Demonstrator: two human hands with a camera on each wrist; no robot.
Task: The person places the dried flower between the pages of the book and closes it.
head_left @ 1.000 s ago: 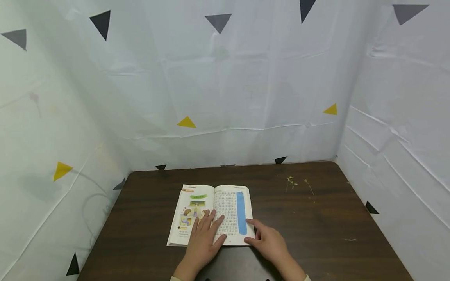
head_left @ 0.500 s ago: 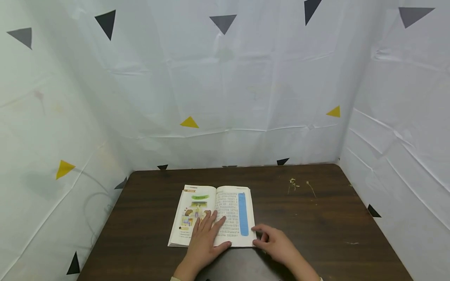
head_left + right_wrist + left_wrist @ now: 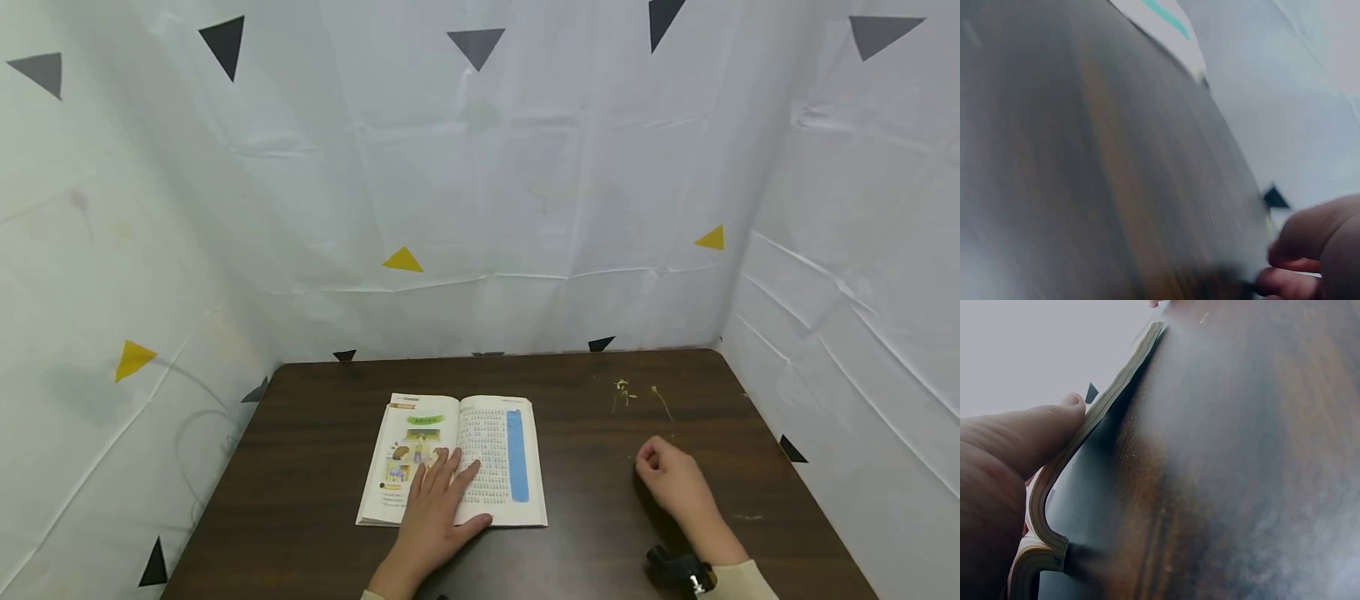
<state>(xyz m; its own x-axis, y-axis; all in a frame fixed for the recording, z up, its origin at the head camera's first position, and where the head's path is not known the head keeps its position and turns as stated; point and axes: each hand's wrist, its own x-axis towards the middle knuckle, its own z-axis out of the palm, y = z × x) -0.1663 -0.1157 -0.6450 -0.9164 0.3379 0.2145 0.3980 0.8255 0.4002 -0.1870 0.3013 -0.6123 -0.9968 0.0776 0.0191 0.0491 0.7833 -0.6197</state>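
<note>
An open book (image 3: 483, 433) lies flat on the dark wooden table, pictures on its left page and rows of text beside a blue strip on its right page. My left hand (image 3: 433, 518) rests spread over the lower middle of the book, fingers extended. In the left wrist view its thumb (image 3: 1054, 428) lies along the near edge of the page stack (image 3: 1094, 415). Well to the right of the book, my right hand (image 3: 678, 483) is over the table with loosely curled fingers. Nothing shows between its thumb and fingers in the right wrist view.
The table (image 3: 585, 425) has rounded far corners and meets a white sheet (image 3: 480, 192) with dark and yellow triangles on three sides. Small pale marks (image 3: 624, 390) dot the tabletop at the far right. A black wrist device (image 3: 678, 571) sits at my right sleeve.
My right hand has left the book's lower right corner and moved right and slightly farther away across the table. My left hand stays on the book, and the same pages show.
</note>
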